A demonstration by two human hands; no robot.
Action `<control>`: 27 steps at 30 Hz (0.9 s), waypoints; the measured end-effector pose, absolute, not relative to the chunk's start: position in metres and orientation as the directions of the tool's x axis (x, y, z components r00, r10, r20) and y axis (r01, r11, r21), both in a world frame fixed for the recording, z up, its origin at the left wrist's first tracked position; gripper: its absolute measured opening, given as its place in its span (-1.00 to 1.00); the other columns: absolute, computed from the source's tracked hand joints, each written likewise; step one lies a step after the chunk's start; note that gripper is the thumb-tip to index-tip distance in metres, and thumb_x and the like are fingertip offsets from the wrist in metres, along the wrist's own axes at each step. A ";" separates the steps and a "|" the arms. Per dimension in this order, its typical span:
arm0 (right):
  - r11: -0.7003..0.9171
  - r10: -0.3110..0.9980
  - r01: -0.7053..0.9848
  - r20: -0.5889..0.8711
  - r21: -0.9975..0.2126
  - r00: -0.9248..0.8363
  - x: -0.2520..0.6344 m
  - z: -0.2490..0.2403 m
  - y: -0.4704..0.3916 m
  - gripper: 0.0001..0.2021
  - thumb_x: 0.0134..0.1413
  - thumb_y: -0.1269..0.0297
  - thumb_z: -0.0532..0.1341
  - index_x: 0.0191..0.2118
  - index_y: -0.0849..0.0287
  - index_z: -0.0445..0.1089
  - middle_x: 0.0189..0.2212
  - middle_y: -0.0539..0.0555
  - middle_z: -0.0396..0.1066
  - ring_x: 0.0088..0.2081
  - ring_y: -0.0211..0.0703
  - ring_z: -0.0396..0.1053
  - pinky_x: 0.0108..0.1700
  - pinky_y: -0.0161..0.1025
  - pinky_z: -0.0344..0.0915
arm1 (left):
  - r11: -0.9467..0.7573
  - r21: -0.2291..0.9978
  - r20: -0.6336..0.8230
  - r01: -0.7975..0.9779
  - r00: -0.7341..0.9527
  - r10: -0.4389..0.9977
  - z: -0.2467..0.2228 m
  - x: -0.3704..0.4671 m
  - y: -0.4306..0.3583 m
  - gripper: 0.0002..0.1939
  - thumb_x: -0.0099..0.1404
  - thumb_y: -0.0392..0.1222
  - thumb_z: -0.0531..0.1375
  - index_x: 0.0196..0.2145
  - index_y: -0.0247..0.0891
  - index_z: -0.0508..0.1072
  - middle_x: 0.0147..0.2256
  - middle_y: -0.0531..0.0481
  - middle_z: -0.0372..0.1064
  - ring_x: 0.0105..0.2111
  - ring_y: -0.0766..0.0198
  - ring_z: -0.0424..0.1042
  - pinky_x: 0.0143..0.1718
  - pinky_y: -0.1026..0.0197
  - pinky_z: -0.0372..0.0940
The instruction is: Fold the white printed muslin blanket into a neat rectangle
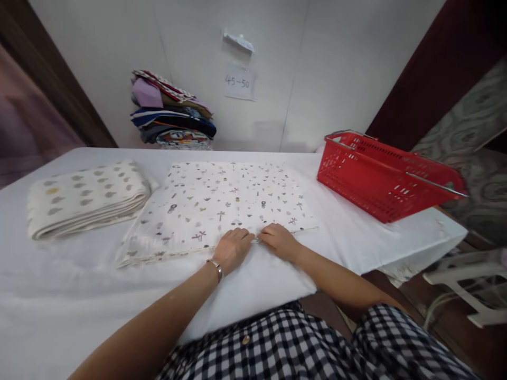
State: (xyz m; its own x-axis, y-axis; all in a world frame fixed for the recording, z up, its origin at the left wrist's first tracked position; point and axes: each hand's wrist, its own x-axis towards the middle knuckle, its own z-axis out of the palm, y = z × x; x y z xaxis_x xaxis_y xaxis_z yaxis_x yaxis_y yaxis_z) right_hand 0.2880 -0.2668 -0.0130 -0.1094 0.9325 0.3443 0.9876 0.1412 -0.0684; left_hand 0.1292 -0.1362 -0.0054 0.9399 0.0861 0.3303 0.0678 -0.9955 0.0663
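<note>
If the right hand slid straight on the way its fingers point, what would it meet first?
The right hand rests at the near edge of the printed cloth, fingers pointing left toward the left hand. It would likely meet the left hand's fingertips almost at once; they look nearly touching.

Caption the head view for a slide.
Both hands, left hand and right hand, press the near edge of a patterned folded cloth on a white table.

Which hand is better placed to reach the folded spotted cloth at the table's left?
Left, probably. The left hand rests on the printed fabric nearer the spotted cloth; the right hand would have to cross over.
</note>
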 end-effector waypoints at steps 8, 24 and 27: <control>0.130 0.952 0.976 0.297 -0.173 -0.074 0.305 0.005 -0.292 -0.78 0.18 0.30 0.05 -0.12 0.16 0.37 -0.20 0.10 0.37 -0.14 -0.16 0.25 -0.09 -0.18 0.15 | -0.998 0.055 0.339 0.038 0.939 0.054 -0.010 0.129 -0.132 -0.78 0.31 -0.30 -0.01 -0.19 -0.22 0.40 -0.30 -0.05 0.33 -0.29 0.20 0.25 -0.27 0.16 0.18; -0.829 0.444 0.162 -0.455 -0.535 0.772 0.407 0.017 -0.344 -0.70 -0.02 0.12 0.20 -0.58 0.20 0.19 -0.74 -0.04 0.23 -0.74 -0.35 0.17 -0.67 -0.38 0.08 | -0.993 0.097 0.320 0.061 0.943 0.090 -0.013 0.128 -0.134 -0.80 0.26 -0.35 0.04 -0.22 -0.20 0.40 -0.31 -0.03 0.31 -0.29 0.22 0.25 -0.26 0.16 0.17; -0.806 0.483 0.157 -0.482 -0.571 0.731 0.410 0.017 -0.342 -0.67 -0.09 0.12 0.25 -0.60 0.17 0.12 -0.81 -0.14 0.06 -0.76 -0.41 0.03 -0.70 -0.41 -0.09 | -0.992 0.105 0.307 0.071 0.946 0.101 -0.013 0.127 -0.136 -0.81 0.27 -0.34 0.04 -0.23 -0.19 0.40 -0.32 -0.03 0.31 -0.29 0.22 0.25 -0.27 0.16 0.16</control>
State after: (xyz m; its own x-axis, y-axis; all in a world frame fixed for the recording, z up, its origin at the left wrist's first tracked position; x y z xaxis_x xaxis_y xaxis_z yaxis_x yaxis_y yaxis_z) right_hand 0.4099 -0.3422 0.0170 0.7312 0.4831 -0.4817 0.1567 -0.8061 -0.5706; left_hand 0.1274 -0.1360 -0.0128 0.9464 0.1005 0.3071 0.0712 -0.9919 0.1052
